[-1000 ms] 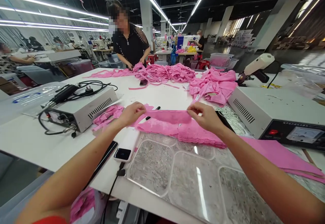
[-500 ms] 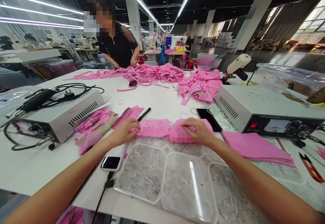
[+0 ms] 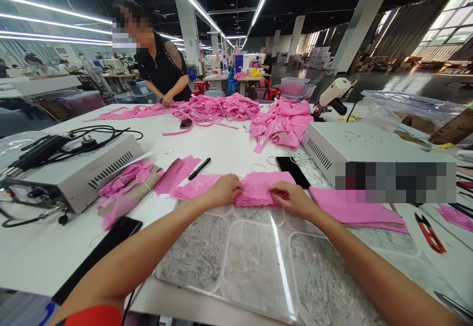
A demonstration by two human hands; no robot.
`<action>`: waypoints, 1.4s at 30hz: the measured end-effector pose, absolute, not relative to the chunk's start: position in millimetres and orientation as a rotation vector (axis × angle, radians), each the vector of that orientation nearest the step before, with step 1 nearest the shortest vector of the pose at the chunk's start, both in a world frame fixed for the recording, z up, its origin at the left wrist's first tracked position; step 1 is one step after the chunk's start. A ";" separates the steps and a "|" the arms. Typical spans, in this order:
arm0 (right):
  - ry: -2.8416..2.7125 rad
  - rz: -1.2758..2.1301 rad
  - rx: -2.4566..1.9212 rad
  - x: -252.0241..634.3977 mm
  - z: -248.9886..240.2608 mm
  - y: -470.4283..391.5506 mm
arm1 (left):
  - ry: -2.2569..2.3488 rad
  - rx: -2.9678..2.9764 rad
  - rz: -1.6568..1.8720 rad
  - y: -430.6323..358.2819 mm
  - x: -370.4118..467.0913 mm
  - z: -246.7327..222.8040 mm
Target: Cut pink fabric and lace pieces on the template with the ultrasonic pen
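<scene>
Two hands, head view: left hand (image 3: 224, 191) and right hand (image 3: 292, 199) at the pink lace stack (image 3: 255, 187) on the table (image 3: 216, 147). Fingers curled; pinch or gap, cannot tell. Judged step: edge handling; separating one layer would call for a light pinch.

Pink lace pcs (image 3: 264, 185) lie flat, stacked w/ wavy edges nearside, by far edge of clear mat (image 3: 258, 262).

Tube lights (image 3: 256, 8) beyond and above the left hand (image 3: 226, 189) and windows (image 3: 449, 22) far beyond the right hand (image 3: 290, 198) light the scene. The worktop (image 3: 207, 146) is bright; the ceiling is dark. Glare streaks the clear mat (image 3: 258, 262) between the forearms. Wide-angle distortion stretches the edges. Pixelation masks one box front (image 3: 395, 182).
</scene>
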State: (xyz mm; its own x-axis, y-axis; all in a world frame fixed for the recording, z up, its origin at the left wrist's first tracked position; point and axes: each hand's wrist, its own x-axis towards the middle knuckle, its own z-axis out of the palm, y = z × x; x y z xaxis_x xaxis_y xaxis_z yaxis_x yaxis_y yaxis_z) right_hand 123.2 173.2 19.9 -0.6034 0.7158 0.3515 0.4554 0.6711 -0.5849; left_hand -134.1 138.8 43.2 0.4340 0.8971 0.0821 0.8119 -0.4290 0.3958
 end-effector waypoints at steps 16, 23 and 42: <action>-2.305 0.177 -1.022 108.0 21.0 170.7 | 1.526 2.266 0.730 136.3 -131.9 70.5; -2.314 0.031 -1.017 140.2 17.4 146.7 | 1.403 2.289 0.628 85.0 -157.4 74.8; -2.291 0.576 -0.950 94.9 29.0 143.1 | 1.601 2.507 0.273 85.1 -138.1 64.3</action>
